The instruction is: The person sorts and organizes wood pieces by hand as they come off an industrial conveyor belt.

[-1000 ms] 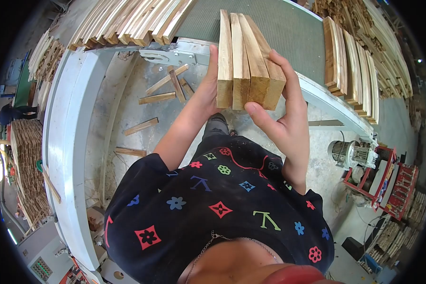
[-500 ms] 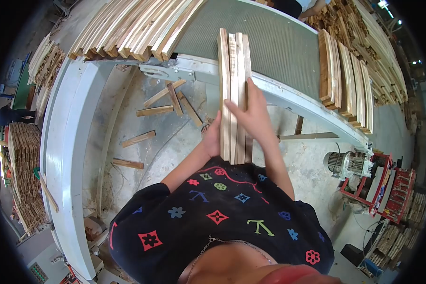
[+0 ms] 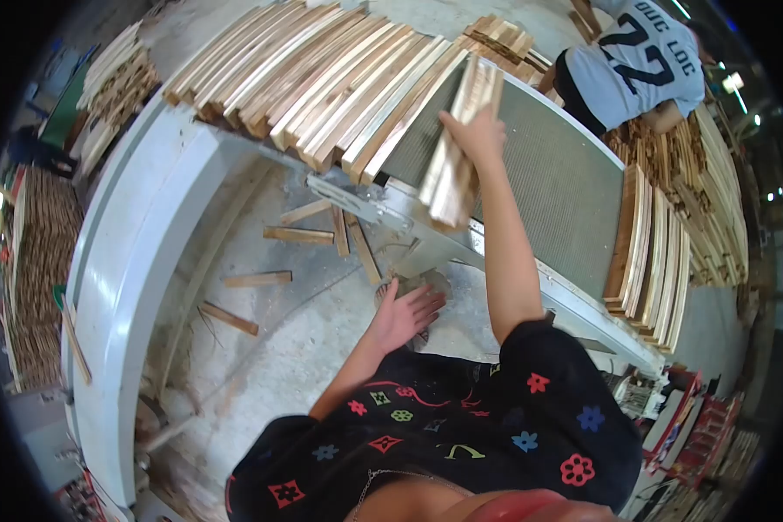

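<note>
My right hand (image 3: 474,135) is stretched out over the grey conveyor belt (image 3: 539,183) and grips a bundle of wooden slats (image 3: 455,152). The bundle lies tilted on the belt's near edge, right beside a long row of slats (image 3: 322,78) stacked on the belt to the left. My left hand (image 3: 406,313) hangs free below the belt with its fingers spread and holds nothing.
Another stack of slats (image 3: 657,252) lies on the belt's right end. A person in a grey numbered shirt (image 3: 639,56) bends over beyond the belt. Loose wood offcuts (image 3: 300,235) litter the concrete floor. A white metal frame (image 3: 122,287) curves along the left.
Both hands held the slat bundle upright near my chest. Now the left hand has let go and dropped, and the right hand has carried the bundle forward onto the belt.
</note>
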The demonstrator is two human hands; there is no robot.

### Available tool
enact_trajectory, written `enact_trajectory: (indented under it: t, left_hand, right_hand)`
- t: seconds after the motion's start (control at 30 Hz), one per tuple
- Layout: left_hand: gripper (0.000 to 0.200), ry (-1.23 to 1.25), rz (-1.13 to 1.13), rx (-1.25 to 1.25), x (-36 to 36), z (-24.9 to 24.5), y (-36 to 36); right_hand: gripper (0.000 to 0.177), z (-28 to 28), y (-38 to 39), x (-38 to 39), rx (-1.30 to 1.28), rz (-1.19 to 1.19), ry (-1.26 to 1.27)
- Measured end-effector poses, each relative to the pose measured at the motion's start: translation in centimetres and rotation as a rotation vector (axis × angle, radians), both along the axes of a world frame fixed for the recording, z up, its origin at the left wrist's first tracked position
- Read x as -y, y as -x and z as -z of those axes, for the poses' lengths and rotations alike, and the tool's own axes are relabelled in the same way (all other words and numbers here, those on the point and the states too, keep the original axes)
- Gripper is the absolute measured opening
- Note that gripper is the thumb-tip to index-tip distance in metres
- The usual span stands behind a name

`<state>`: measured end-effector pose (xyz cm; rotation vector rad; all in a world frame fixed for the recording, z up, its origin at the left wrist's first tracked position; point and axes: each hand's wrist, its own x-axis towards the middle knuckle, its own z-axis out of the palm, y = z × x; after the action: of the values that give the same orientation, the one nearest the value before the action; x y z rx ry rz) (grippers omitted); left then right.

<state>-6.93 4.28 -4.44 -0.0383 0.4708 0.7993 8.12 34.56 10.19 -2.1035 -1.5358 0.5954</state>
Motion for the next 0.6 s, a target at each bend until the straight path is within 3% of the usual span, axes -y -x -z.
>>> enact_trajectory:
  t: [0.07, 0.1, 0.23, 0.3, 0.37, 0.43, 0.5, 0.6]
  left_hand:
    - [0.085, 0.037, -0.020, -0.061, 0.9, 2.5, 1.4]
    - [0.085, 0.035, 0.022, -0.155, 1.1, 4.0, 2.0]
    - [0.087, 0.040, 0.297, -0.672, 2.8, 9.7, 5.9]
    - [0.091, 0.000, 0.331, -0.936, 3.4, 12.0, 7.9]
    - [0.090, 0.004, 0.226, -0.907, 3.7, 12.5, 9.8]
    - [0.089, 0.030, 0.211, -0.907, 3.8, 13.0, 10.7]
    - [0.086, 0.017, 0.235, -0.940, 3.1, 13.1, 11.1]
    - [0.083, -0.038, 0.329, -0.966, 2.3, 12.4, 9.2]
  right_hand:
    - [0.119, 3.7, -1.3, -6.0, -0.380, -0.055, -0.170]
    - [0.114, 3.6, -1.4, -6.2, -0.758, -0.187, -0.255]
    - [0.092, 2.9, -7.2, 1.4, -0.832, 0.006, -0.362]
    - [0.068, 2.2, -14.2, 8.2, -0.016, 0.073, -0.597]
    - [0.056, 1.4, -20.8, 14.3, 0.625, 0.320, -0.623]
    - [0.062, 1.8, -27.5, 17.9, 0.848, 0.565, -0.298]
    - [0.070, 1.0, -31.7, 19.7, 0.626, 0.718, -0.042]
    - [0.083, 1.7, -35.3, 19.4, 0.453, 0.726, 0.057]
